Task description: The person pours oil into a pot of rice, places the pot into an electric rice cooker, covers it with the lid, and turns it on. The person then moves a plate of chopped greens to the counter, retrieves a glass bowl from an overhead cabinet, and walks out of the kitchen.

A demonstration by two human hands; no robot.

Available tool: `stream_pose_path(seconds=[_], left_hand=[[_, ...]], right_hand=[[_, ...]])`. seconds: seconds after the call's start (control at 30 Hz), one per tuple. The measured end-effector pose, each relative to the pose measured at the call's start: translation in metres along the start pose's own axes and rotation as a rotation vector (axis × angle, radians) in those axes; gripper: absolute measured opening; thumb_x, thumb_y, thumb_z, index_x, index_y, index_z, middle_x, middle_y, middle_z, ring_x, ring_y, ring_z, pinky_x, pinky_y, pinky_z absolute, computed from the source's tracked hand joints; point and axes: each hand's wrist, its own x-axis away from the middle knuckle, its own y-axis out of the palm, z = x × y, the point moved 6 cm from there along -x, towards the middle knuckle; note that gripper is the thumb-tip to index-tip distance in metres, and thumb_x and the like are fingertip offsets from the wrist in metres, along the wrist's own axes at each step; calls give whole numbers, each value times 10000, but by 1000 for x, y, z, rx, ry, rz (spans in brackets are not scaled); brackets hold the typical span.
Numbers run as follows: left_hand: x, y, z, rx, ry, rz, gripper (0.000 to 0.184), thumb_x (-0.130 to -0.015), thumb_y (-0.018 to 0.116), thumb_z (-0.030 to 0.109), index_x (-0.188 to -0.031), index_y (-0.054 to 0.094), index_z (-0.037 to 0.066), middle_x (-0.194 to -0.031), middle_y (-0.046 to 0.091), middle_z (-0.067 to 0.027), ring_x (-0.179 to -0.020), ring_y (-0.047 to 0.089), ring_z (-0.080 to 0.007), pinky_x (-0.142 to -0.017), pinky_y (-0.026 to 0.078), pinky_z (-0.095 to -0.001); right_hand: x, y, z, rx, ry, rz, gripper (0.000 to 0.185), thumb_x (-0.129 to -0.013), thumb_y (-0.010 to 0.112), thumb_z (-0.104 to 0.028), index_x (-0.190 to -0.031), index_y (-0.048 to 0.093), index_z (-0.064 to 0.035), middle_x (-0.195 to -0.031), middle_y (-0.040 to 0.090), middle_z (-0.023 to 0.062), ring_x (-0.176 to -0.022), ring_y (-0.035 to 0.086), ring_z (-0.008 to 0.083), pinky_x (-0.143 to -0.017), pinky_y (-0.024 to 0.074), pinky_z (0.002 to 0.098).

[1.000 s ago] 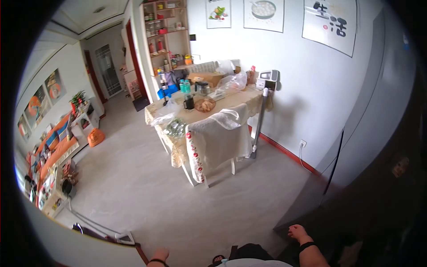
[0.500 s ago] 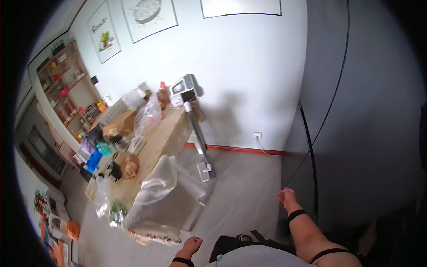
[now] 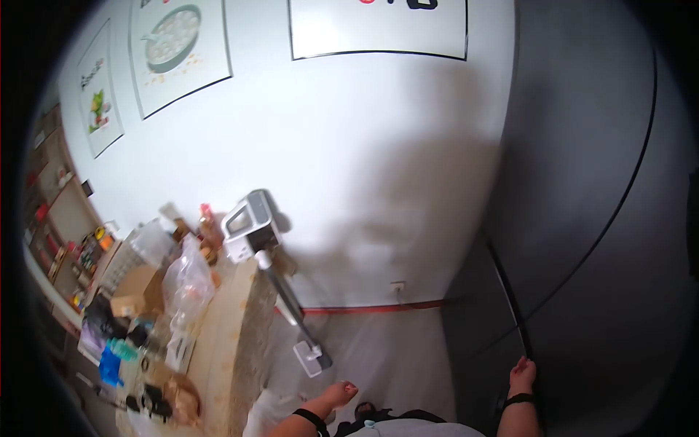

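My left hand [image 3: 340,394] is low in the view, its fingers curled together, just below the floor head of a grey and white stick vacuum [image 3: 280,284]. The vacuum leans upright by the wall at the table's corner, and the hand appears apart from it. My right hand [image 3: 522,373] is at the lower right, its fingers curled, close to the dark grey cabinet front [image 3: 582,218]. Whether either hand holds something small cannot be made out. Both wrists wear black bands.
A table [image 3: 226,328] at the left bears a plastic bag [image 3: 189,280], a cardboard box [image 3: 138,291] and several bottles. A chair with a white cover [image 3: 273,415] stands at its near side. A wall socket [image 3: 397,286] sits above the red skirting.
The view has swung right and come closer to the wall and the grey cabinet. The table has shifted left in view, and my left hand has moved up and right in the frame.
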Motion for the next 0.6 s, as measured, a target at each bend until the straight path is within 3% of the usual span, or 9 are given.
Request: stream_pose_path(seconds=[0.07,0.13,0.27,0.37,0.43,0.53,0.6], left_hand=[[-33,-27,21,-75,64,-14,392,-825,497,380,-918,623,20,-904,631,-186,-889,592,-346,-783,462,-400],[-61,-44,44,-311,140,-178,389,-833,477,368,-901,634,18,-926,626,-189,-897,583,-355,-799,457,-404],[-116,-59,70,-317,327,-218,386,-839,469,362,-911,647,27,-945,628,-179,-905,585,-347,-815,452,-404],[-154,-61,76,-390,189,-341,397,-857,465,355,-1024,623,31,-1026,608,-190,-978,568,-333,-877,425,-380],[-176,-59,77,-407,225,-306,416,-852,461,384,-1011,630,38,-1020,613,-180,-968,570,-342,-870,429,-388],[-209,-67,97,-498,255,-380,470,-845,451,449,-1038,624,56,-1048,607,-170,-996,559,-346,-891,419,-392],[-222,-78,126,-571,347,-480,486,-842,452,454,-1097,603,69,-1105,579,-183,-1080,515,-318,-951,376,-364]], right_hand=[[-1,-3,-4,-68,-53,46,109,-808,508,-177,-891,557,-127,-811,620,-31,-650,570,54,-500,388,196],[2,-4,-6,-131,-93,97,113,-803,497,-166,-888,561,-125,-815,619,-33,-645,567,49,-500,387,193],[-8,-4,-8,-181,-188,89,160,-762,461,-95,-893,550,-115,-821,610,-16,-644,558,65,-506,394,199],[-25,1,-13,-198,-242,78,178,-733,450,-73,-884,536,-113,-806,601,0,-615,540,89,-511,420,217],[-16,14,-1,-282,-247,131,171,-723,449,-74,-867,529,-116,-789,594,7,-575,524,107,-511,440,231],[-3,20,5,-392,-227,100,153,-715,459,-61,-850,522,-95,-798,588,37,-631,553,142,-529,450,247],[-17,23,10,-476,-248,1,163,-713,518,-68,-874,513,-92,-874,606,43,-773,590,148,-587,468,276]])
